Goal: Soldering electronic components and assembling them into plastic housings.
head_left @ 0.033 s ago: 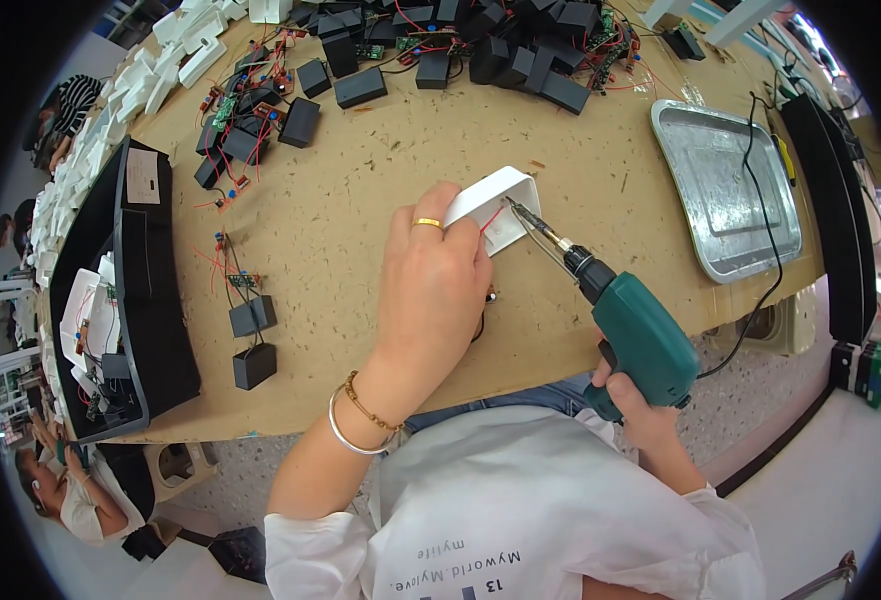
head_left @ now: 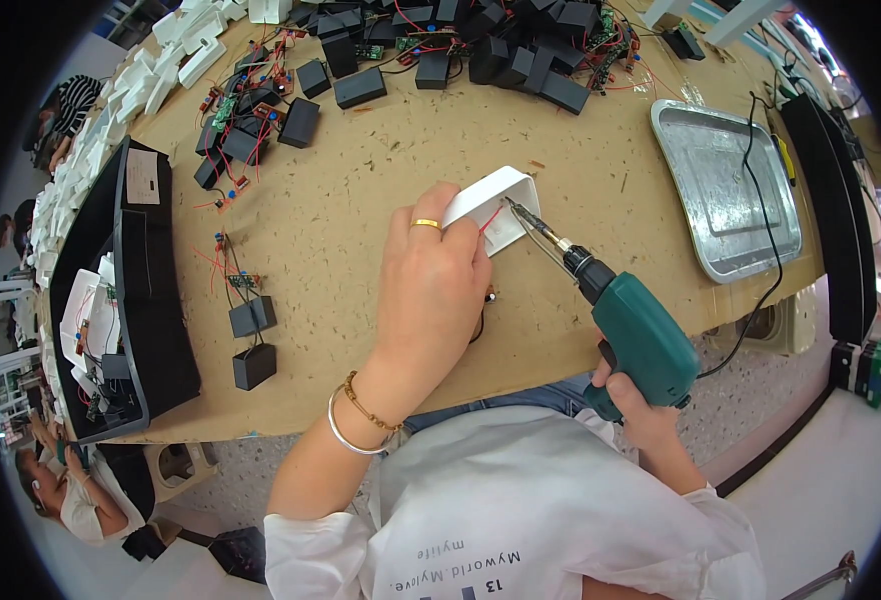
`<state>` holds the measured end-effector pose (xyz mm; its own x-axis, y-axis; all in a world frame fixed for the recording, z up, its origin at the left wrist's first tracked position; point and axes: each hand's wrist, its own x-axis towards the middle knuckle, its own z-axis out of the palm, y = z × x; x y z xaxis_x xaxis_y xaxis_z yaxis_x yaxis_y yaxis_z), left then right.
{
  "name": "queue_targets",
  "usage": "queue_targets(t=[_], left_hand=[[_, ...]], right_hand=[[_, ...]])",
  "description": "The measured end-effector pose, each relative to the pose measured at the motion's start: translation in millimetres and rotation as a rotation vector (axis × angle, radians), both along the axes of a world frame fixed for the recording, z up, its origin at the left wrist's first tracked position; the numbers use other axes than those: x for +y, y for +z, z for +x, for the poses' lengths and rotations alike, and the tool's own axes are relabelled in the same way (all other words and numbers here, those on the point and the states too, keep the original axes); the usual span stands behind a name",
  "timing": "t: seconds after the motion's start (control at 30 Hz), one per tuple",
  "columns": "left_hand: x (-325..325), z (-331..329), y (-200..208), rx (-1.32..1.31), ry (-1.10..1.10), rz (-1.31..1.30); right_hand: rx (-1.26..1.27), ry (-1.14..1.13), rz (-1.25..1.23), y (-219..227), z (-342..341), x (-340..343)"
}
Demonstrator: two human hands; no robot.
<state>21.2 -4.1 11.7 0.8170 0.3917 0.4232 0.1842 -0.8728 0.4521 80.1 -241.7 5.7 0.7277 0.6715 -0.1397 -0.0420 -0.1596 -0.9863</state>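
My left hand (head_left: 429, 285) grips a small white plastic casing (head_left: 489, 194), tilted so its hollow side faces right. A short red wire (head_left: 492, 218) shows inside it. My right hand (head_left: 641, 408) is wrapped round the handle of a green soldering gun (head_left: 649, 325). The gun's metal tip reaches into the casing near its far inner wall; whether it touches anything there is too small to tell. Part of a small component and a dark cable show just below my left hand, mostly hidden by it.
Black blocks with wired circuit boards (head_left: 531, 60) are heaped at the back. Two more black blocks (head_left: 253, 316) lie left. A black bin (head_left: 151, 310) holds white casings. White casings (head_left: 176, 60) line the far left. A metal tray (head_left: 746, 200) lies right, the gun's cord crossing it.
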Motion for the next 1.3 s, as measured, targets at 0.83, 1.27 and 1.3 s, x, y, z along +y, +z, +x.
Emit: queue_targets(t=[0.83,1.27,1.3], left_hand=[[0,2,-1,0.014,0.008,0.017],[-1,3,-1,0.037,0.012,0.001],[-1,3,-1,0.031,0.016,0.003]], right_hand=[[-0.017,-0.018,0.015,4,5,9],[-0.024,-0.069,0.076,5,6,11],[-0.023,-0.067,0.077,4,7,9]])
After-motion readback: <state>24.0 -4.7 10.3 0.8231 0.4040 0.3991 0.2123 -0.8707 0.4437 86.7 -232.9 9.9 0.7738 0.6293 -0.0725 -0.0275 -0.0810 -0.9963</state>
